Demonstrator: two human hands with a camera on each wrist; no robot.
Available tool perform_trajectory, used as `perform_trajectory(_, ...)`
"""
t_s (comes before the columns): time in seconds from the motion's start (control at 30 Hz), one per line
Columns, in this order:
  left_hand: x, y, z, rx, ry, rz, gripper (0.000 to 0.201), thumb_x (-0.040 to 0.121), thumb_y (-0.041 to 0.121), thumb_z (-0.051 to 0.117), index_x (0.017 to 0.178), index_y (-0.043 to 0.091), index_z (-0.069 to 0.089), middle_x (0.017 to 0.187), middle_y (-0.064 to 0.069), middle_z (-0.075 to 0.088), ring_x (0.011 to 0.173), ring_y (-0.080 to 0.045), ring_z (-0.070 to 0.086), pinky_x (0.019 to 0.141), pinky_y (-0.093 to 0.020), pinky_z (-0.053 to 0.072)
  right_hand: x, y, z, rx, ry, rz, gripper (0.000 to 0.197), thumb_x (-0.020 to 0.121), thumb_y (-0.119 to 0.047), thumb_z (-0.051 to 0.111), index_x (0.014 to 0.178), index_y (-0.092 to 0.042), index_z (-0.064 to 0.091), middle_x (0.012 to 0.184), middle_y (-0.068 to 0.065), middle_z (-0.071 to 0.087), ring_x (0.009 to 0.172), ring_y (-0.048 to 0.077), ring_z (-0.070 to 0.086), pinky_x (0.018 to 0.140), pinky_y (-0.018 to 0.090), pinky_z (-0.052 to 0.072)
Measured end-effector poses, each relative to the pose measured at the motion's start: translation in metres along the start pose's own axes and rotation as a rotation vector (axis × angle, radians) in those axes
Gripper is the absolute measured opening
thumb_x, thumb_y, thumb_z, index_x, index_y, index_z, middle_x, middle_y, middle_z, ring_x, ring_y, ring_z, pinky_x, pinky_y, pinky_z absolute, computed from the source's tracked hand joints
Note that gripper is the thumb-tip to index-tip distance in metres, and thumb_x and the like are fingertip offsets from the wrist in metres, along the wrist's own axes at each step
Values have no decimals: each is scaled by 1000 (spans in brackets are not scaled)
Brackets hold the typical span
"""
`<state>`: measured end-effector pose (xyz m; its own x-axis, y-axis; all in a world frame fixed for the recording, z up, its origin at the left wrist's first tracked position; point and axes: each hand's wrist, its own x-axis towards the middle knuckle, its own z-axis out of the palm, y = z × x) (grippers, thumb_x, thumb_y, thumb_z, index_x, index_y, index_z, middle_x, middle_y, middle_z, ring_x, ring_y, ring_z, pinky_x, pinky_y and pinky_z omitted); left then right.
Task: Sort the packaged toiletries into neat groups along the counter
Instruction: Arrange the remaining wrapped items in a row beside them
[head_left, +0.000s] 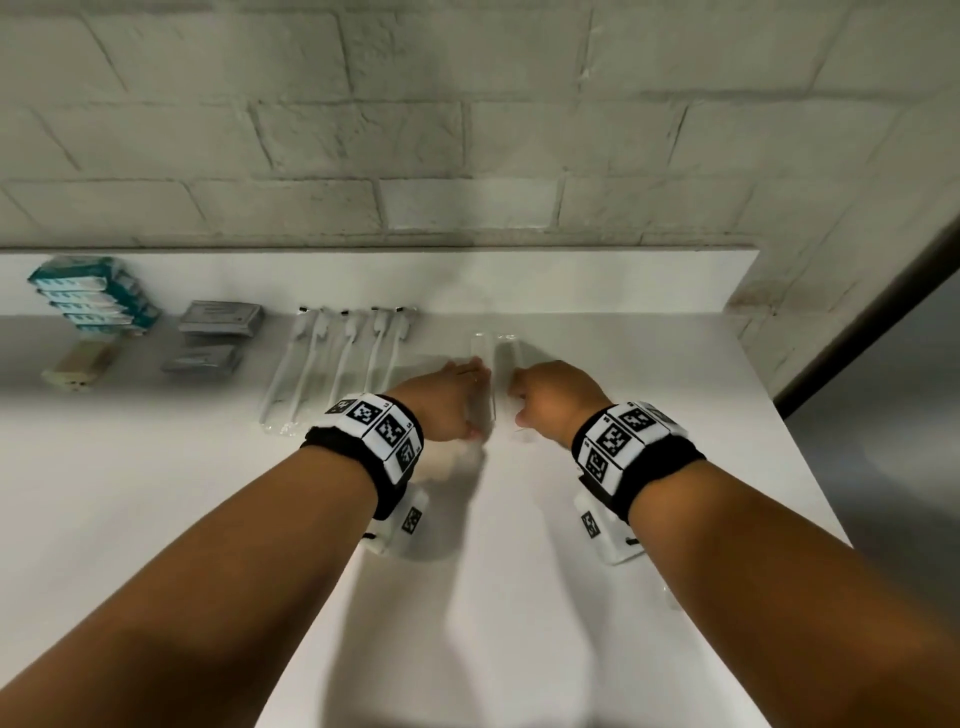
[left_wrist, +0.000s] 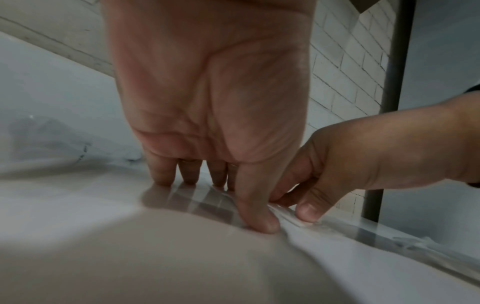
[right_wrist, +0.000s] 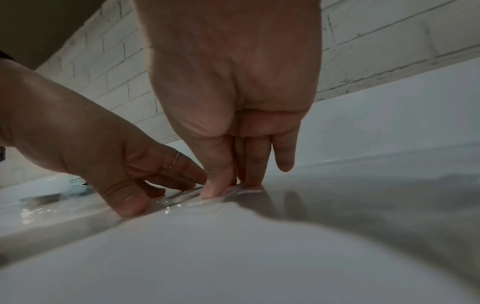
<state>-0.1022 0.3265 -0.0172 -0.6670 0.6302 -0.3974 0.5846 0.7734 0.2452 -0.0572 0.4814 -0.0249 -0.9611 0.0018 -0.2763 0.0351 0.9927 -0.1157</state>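
My left hand (head_left: 453, 400) lies on the white worktop (head_left: 597, 467) with its fingers (left_wrist: 159, 170) straight and its thumb (left_wrist: 255, 205) pressing flat on a clear packet (head_left: 480, 358). My right hand (head_left: 556, 397) sits just beside it, its thumb (right_wrist: 217, 181) and fingers (right_wrist: 255, 166) tipped down onto a second clear packet (head_left: 508, 353); whether they pinch the packet or only press it I cannot tell. The two packets lie side by side, lengthwise toward the wall. To the left, near the back edge, a row of wrapped white toothbrushes (head_left: 332, 358) lies parallel. Further left are two grey flat packs (head_left: 221, 317), one behind the other. At the far left stands a stack of teal-and-white boxes (head_left: 91, 299), with a beige packet (head_left: 83, 366) in front of it. A pale brick wall (head_left: 467, 130) rises behind the worktop.
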Motion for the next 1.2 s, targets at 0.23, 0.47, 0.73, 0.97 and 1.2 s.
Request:
perform_trajectory(0.23,12,-12,-4,-102,45,5,103,79,49,70,153,12,8,162,-1,2,148,-12,3,117,-26,9,13,5,-10,20,9,-32,44,87,-27,65,128,-16,60,133,5,59,121,25,55,102,32,42)
perform_trajectory(0.47,21,-8,-7,49,84,-42,77,80,47,66,143,14,38,154,-1,32,135,-25,40,107,-39,37,16,5,-16,-92,-70,-59,51,87,-34,64,134,-18,53,130,8,58,119,29,54,95,34,43)
perform_trajectory(0.73,20,-12,-3,73,71,-19,82,81,44,67,148,14,30,158,2,22,141,-21,32,111,-38,33,19,9,-12,-79,-90,-28,56,85,-36,65,137,-22,50,130,8,57,119,31,54,94,33,42)
perform_trajectory(0.97,19,-13,-4,51,80,-18,83,81,40,69,148,11,30,156,-1,27,140,-20,32,112,-32,31,14,8,-16,-27,-103,-34,59,86,-36,64,140,-19,47,137,8,54,123,29,52,98,33,41)
perform_trajectory(1.2,16,-5,-11,-26,167,-14,74,92,39,56,152,17,19,161,0,10,148,-15,12,118,-28,12,-35,71,-51,269,109,165,36,89,-29,64,120,-10,63,126,6,61,115,24,57,95,27,42)
